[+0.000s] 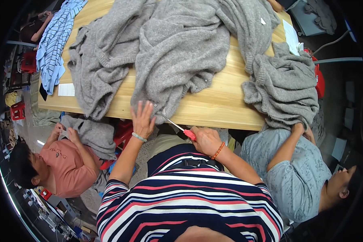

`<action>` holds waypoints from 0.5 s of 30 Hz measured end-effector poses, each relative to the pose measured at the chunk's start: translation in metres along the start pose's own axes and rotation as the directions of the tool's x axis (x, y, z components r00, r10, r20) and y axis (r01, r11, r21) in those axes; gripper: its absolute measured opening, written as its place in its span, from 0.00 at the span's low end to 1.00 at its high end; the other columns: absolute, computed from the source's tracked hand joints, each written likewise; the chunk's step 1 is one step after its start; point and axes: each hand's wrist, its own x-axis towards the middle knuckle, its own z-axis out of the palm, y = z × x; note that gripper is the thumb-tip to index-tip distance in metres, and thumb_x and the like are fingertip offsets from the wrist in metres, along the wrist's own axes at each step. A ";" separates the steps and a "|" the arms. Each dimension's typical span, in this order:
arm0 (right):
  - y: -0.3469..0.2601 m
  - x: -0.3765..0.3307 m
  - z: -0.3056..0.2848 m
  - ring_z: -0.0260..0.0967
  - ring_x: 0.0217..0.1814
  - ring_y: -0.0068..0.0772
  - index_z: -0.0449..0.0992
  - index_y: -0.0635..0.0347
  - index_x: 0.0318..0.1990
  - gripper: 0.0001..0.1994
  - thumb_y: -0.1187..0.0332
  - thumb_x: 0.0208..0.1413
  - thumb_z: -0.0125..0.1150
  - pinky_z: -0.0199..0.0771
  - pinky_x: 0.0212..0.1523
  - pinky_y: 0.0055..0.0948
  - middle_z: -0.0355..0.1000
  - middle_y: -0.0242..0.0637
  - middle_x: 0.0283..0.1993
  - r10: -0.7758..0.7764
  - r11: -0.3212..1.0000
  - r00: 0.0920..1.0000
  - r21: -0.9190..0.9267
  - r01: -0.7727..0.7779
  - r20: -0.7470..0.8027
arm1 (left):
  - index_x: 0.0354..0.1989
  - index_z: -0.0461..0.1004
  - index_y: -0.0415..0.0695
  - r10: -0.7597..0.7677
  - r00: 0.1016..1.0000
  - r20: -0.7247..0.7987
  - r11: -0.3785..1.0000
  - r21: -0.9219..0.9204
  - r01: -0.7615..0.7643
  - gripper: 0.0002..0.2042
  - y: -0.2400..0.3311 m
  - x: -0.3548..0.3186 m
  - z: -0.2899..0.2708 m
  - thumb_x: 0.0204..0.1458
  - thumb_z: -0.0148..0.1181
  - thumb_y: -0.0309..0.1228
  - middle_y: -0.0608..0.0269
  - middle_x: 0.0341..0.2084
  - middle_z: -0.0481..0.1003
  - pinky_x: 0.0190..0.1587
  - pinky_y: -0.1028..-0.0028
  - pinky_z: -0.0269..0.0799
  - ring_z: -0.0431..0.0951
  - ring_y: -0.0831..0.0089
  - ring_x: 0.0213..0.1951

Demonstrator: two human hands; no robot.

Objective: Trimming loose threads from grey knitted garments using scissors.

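Note:
A grey knitted garment (169, 60) lies rumpled on the wooden table in front of me, its near end reaching the table's front edge. My left hand (142, 121) is open, fingers spread, at the garment's lower left edge. My right hand (207, 140) is closed around the red handle of a tool with a thin metal shaft (187, 133). The shaft slants up and left, and its tip is at the garment's near end, close to my left fingers. What kind of tip it has is too small to tell.
More grey knitwear (97, 72) covers the wooden table (213, 111) on the left, and another heap (286, 80) on the right. A striped blue shirt (58, 44) hangs at the far left. One person (68, 169) sits left, handling grey cloth; another (286, 169) sits close on the right.

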 end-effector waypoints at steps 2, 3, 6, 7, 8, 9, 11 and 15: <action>-0.013 0.006 -0.003 0.77 0.30 0.54 0.73 0.62 0.34 0.10 0.65 0.51 0.64 0.75 0.32 0.48 0.76 0.51 0.25 -0.001 1.000 0.999 -0.026 0.002 0.051 | 0.69 0.61 0.49 -0.150 0.989 0.006 0.987 0.057 0.149 0.32 -0.004 -0.012 -0.001 0.54 0.62 0.35 0.57 0.71 0.56 0.69 0.34 0.35 0.46 0.44 0.73; -0.021 0.007 -0.003 0.77 0.30 0.54 0.73 0.63 0.34 0.10 0.65 0.51 0.63 0.75 0.31 0.49 0.76 0.51 0.25 -0.012 0.999 0.995 -0.044 0.016 0.102 | 0.69 0.61 0.50 -0.212 0.977 -0.023 0.977 0.032 0.213 0.31 -0.014 -0.020 0.008 0.55 0.60 0.33 0.58 0.71 0.56 0.69 0.35 0.36 0.45 0.43 0.73; -0.035 0.012 -0.002 0.77 0.30 0.55 0.73 0.63 0.34 0.11 0.64 0.52 0.62 0.76 0.32 0.48 0.76 0.53 0.25 -0.019 0.996 0.988 -0.081 0.031 0.150 | 0.67 0.65 0.53 -0.264 0.963 -0.056 0.962 -0.082 0.259 0.27 -0.027 -0.017 0.015 0.56 0.58 0.30 0.58 0.71 0.56 0.70 0.39 0.40 0.46 0.40 0.72; -0.038 0.015 -0.001 0.77 0.31 0.55 0.74 0.63 0.34 0.11 0.64 0.52 0.62 0.76 0.32 0.48 0.75 0.53 0.25 -0.017 0.996 0.986 -0.083 0.032 0.169 | 0.66 0.66 0.52 -0.210 0.976 -0.065 0.974 -0.105 0.203 0.27 -0.032 -0.015 0.017 0.56 0.58 0.29 0.59 0.72 0.56 0.70 0.42 0.42 0.47 0.40 0.72; -0.040 0.016 0.000 0.77 0.31 0.56 0.74 0.63 0.34 0.10 0.64 0.52 0.62 0.76 0.32 0.48 0.75 0.53 0.25 -0.016 0.996 0.983 -0.085 0.032 0.185 | 0.65 0.67 0.51 -0.155 0.985 -0.077 0.981 -0.127 0.144 0.26 -0.035 -0.015 0.018 0.55 0.58 0.28 0.59 0.72 0.56 0.71 0.44 0.44 0.48 0.40 0.72; -0.044 0.016 -0.001 0.77 0.31 0.56 0.75 0.63 0.34 0.11 0.64 0.52 0.62 0.76 0.32 0.48 0.76 0.53 0.25 -0.014 0.997 0.982 -0.068 0.027 0.188 | 0.63 0.69 0.48 -0.131 0.985 -0.114 0.987 -0.109 0.119 0.25 -0.036 -0.016 0.019 0.54 0.58 0.26 0.58 0.71 0.57 0.71 0.51 0.48 0.53 0.41 0.70; -0.051 0.012 0.002 0.77 0.32 0.56 0.75 0.63 0.34 0.11 0.63 0.52 0.62 0.76 0.32 0.48 0.76 0.53 0.25 -0.016 0.997 0.984 -0.071 0.029 0.179 | 0.63 0.69 0.47 -0.162 0.969 -0.185 0.970 -0.209 0.122 0.25 -0.047 -0.020 0.021 0.54 0.58 0.25 0.56 0.70 0.57 0.70 0.53 0.51 0.55 0.44 0.69; -0.062 0.000 0.016 0.78 0.32 0.55 0.76 0.63 0.35 0.12 0.62 0.53 0.62 0.76 0.33 0.49 0.76 0.53 0.26 0.032 0.998 0.987 -0.053 -0.024 0.155 | 0.64 0.68 0.45 -0.500 0.784 -0.369 0.834 -0.450 0.320 0.27 -0.045 -0.015 0.014 0.52 0.58 0.24 0.45 0.60 0.68 0.64 0.58 0.60 0.67 0.50 0.61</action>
